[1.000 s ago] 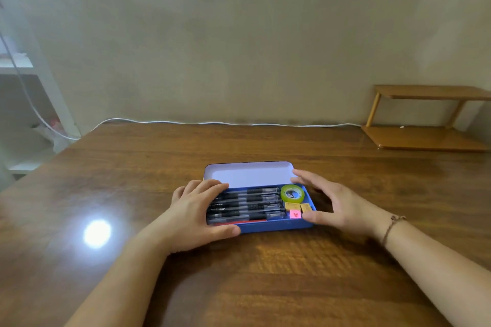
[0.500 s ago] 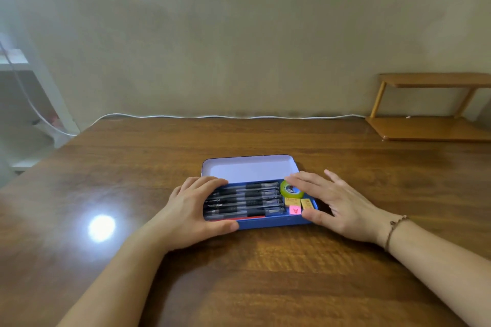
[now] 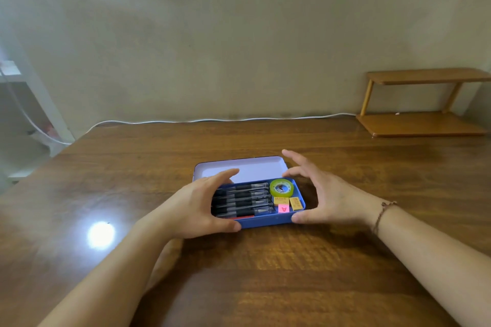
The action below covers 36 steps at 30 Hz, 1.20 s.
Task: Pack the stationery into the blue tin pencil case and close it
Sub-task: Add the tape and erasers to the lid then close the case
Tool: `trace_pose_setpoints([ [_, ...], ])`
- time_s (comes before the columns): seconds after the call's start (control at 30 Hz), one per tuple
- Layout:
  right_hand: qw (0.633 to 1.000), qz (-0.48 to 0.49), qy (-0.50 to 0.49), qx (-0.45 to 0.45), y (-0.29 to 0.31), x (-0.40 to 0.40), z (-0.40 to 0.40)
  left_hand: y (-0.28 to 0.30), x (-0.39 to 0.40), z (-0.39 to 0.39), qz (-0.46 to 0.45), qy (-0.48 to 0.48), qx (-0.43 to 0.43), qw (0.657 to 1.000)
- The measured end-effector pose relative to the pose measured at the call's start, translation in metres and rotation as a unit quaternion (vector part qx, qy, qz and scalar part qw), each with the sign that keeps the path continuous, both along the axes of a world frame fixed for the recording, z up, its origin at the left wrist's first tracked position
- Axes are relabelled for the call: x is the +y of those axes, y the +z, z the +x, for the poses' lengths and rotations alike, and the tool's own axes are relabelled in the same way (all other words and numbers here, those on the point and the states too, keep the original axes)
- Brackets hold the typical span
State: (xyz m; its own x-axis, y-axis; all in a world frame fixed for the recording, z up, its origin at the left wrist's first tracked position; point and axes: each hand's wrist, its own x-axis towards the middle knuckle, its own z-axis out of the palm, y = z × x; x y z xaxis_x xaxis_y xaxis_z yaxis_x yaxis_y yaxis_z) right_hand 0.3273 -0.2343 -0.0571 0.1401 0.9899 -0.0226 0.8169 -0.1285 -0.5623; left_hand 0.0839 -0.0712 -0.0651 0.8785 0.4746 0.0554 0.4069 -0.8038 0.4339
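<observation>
Blue tin pencil case (image 3: 265,221) open mid surface (image 3: 265,273), lid (image 3: 244,168) tilted back, black pens (image 3: 243,199), green tape roll (image 3: 281,188), small erasers (image 3: 288,204) inside, left hand (image 3: 194,207) and right hand (image 3: 326,196) spread wide at either end, thumbs touching front wall.

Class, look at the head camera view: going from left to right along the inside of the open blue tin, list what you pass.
Left hand → row of black pens → green tape roll → yellow eraser → right hand, just outside the blue tin's right end.
</observation>
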Motion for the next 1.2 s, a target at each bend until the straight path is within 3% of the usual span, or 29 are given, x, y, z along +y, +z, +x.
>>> trace_pose_setpoints([
  [0.2, 0.995, 0.009, -0.023, 0.092, -0.001, 0.0, 0.001, 0.0, 0.001, 0.0, -0.052, 0.0, -0.025, 0.998],
  [0.7, 0.99, 0.036, -0.022, 0.131, 0.003, 0.003, 0.003, -0.001, 0.002, 0.001, -0.102, 0.01, -0.097, 0.99],
  [0.9, 0.984, 0.092, -0.018, 0.153, 0.008, 0.002, 0.009, 0.007, 0.005, 0.001, -0.114, 0.023, -0.13, 0.985],
  [1.0, 0.964, 0.176, -0.075, 0.185, -0.001, -0.002, 0.012, 0.013, 0.008, 0.0, -0.117, 0.034, -0.137, 0.983],
  [1.1, 0.957, 0.238, -0.158, 0.058, -0.011, -0.009, 0.007, 0.016, 0.013, -0.006, -0.127, 0.046, -0.151, 0.979],
  [1.2, 0.971, 0.187, -0.131, -0.074, -0.013, -0.01, -0.007, 0.016, 0.018, -0.012, -0.127, 0.057, -0.162, 0.977],
])
